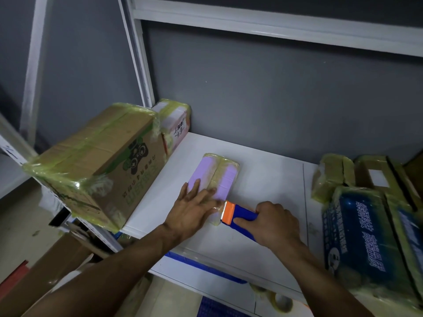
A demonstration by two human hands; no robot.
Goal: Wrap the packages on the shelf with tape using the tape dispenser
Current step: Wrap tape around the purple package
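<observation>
A flat purple package (223, 177) lies on the white shelf (263, 179), with a yellowish tape band running down its middle. My left hand (192, 209) presses flat on its near end, fingers spread. My right hand (272, 223) grips the blue tape dispenser (242, 217). Its orange cutter head (229, 212) touches the package's near right corner, where a short stretch of clear tape shows between the head and my left fingers.
A big taped cardboard box (98, 163) sits at the shelf's left end, a taped pink-white package (176, 124) behind it. On the right stand a blue taped package (366, 243) and taped brown boxes (332, 175). Tape rolls (279, 300) lie below the shelf's front edge.
</observation>
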